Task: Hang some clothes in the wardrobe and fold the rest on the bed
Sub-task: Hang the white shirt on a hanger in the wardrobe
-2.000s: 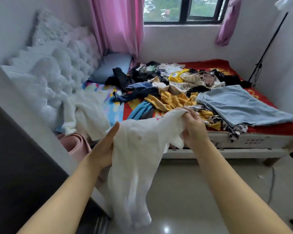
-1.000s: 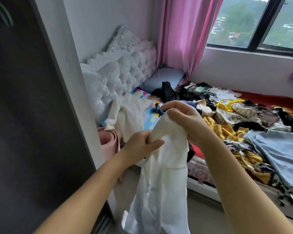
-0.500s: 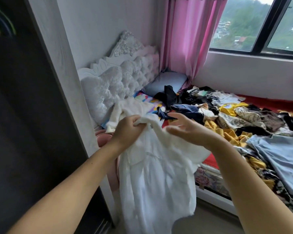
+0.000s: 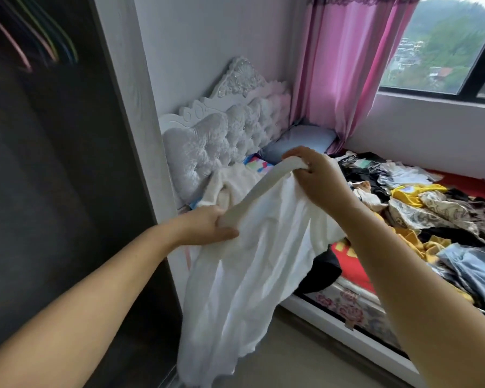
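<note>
Half a second ago the person's hands were close together at the garment's top; now the left hand (image 4: 207, 226) and right hand (image 4: 317, 175) have drawn apart, each grip closed tight on the white garment (image 4: 244, 275), stretching its upper edge taut, probably readying it for a hanger. Thin, soft and creased, it hangs between the dark wardrobe (image 4: 53, 191) and the bed (image 4: 356, 306), with the clothes pile (image 4: 420, 208) beyond.

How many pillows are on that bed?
1 that shows: a pale blue pillow lying at the headboard end, by the pink curtain. The clothes pile may hide others.
</note>
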Demonstrator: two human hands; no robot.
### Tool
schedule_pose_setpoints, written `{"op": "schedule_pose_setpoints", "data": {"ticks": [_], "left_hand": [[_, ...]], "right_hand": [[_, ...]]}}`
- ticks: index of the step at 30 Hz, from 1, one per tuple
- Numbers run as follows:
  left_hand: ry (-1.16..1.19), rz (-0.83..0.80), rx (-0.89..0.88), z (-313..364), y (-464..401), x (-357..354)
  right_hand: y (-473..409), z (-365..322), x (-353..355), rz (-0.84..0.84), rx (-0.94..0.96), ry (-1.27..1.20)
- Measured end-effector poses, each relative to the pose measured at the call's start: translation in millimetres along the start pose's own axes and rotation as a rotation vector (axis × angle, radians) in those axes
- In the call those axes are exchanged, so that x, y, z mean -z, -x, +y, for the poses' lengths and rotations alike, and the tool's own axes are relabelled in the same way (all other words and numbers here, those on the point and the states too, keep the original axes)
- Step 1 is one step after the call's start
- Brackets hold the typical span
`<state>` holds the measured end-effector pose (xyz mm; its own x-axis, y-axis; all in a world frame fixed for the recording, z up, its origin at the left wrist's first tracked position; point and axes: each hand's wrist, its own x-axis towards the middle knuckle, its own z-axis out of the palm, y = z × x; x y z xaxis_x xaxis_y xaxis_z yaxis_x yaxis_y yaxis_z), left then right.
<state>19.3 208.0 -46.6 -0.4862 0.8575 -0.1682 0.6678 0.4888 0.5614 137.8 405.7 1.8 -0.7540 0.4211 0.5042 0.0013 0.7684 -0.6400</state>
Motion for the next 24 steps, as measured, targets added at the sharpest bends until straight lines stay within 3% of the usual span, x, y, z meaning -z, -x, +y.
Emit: {"op": "schedule_pose_setpoints", "data": {"ticks": [3, 6, 10, 13, 17, 20, 24], "left_hand": [[0.187, -0.03, 0.005, -13.5, 24.0, 13.5], [0.229, 0.112, 0.058, -23.9, 43.2, 17.2], [0.028, 0.558, 0.259, -40.0, 60.4, 14.5], [-0.032, 0.852, 0.248, -52.2, 84.2, 18.1], [0.025, 1.111, 0.246, -67.2, 117.6, 34.4], [0.147, 1.235, 0.36, -75.9, 136.4, 49.8], [0.408, 1.208, 0.45, -90.6, 159.4, 75.5]], "right_hand": [[-14.2, -2.6, 4.4, -0.066, 0.062, 0.044], [-25.1, -10.8, -0.1, -0.123, 0.109, 0.038], [-33.8, -30.8, -20.7, -0.234, 0.194, 0.058], [-40.5, -45.1, -36.1, -0.289, 0.22, 0.083], [-44.9, -59.2, -63.1, -0.362, 0.22, 0.144], [-37.9, -74.5, -90.7, -0.653, 0.194, 0.165], [-34.6, -116.1, -125.8, -1.047, 0.431, 0.459]]}}
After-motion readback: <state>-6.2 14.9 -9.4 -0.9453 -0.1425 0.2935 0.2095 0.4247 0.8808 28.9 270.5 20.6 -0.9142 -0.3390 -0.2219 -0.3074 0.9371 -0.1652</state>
